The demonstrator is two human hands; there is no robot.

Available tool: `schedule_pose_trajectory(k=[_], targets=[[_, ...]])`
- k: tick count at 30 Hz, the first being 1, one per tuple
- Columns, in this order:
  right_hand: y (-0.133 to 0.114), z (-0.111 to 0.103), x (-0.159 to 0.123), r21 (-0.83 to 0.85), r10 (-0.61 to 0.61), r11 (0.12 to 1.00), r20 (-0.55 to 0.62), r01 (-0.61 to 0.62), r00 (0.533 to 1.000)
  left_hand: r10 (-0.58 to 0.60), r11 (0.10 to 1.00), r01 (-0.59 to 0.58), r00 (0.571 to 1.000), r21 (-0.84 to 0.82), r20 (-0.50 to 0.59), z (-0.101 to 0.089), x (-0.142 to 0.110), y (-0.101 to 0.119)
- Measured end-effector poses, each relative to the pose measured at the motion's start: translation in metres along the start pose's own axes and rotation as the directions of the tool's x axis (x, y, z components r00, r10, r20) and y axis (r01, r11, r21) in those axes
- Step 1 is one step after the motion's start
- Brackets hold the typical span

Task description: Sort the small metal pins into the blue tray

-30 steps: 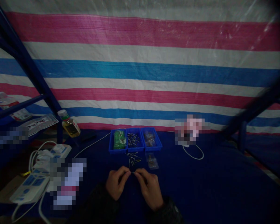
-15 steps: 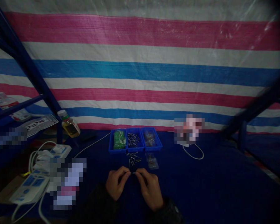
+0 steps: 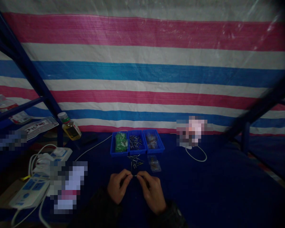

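Low in the head view, my left hand (image 3: 118,185) and my right hand (image 3: 153,191) face each other with thumbs and forefingers pinched. Between the fingertips they grip the two ends of a small, thin, shiny piece (image 3: 134,175), too small to name. Just beyond lies a loose pile of slim metal pins (image 3: 136,161), and right of it a clear plastic bag (image 3: 155,164) with small parts inside. Farther back, three joined blue bins (image 3: 137,152) hold green packets (image 3: 121,142), more metal pins (image 3: 134,142) and clear bagged parts (image 3: 152,141).
White power strips (image 3: 29,191) with cables and plugs lie at left, near a bottle of yellow liquid (image 3: 72,129). A white cable (image 3: 95,147) runs toward the bins. Blue metal frame bars (image 3: 33,72) rise on both sides before a striped sheet (image 3: 142,72).
My right fingertips have shifted very slightly left, toward the left hand. The small piece stays pinched between both hands, and the bins, pins and bag lie as before.
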State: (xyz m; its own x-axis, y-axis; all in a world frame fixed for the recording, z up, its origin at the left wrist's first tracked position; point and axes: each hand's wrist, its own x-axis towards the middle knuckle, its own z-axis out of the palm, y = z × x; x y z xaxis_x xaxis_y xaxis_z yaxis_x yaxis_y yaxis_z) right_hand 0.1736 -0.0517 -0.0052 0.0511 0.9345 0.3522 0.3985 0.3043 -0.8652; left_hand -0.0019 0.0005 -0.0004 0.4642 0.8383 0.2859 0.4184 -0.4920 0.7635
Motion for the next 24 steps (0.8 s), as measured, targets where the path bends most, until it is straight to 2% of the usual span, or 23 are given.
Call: schedule_pose_trajectory(k=[7, 15, 24], targets=[[0.0073, 0.0033, -0.0024, -0.055, 0.024, 0.998, -0.005, -0.024, 1.000, -0.030, 1.000, 0.030, 0.999, 0.005, -0.039, 0.0004, 0.0013, 0.0049], [0.0010, 0.0003, -0.0008, -0.027, -0.018, 0.999, 0.014, 0.018, 1.000, 0.000, 1.000, 0.000, 1.000, -0.007, -0.014, -0.0004, 0.0005, 0.0027], [-0.0006, -0.0015, -0.0004, -0.058, -0.005, 0.998, 0.010, 0.006, 1.000, -0.005, 1.000, 0.004, 1.000, -0.017, -0.015, -0.0003, 0.0006, 0.0034]])
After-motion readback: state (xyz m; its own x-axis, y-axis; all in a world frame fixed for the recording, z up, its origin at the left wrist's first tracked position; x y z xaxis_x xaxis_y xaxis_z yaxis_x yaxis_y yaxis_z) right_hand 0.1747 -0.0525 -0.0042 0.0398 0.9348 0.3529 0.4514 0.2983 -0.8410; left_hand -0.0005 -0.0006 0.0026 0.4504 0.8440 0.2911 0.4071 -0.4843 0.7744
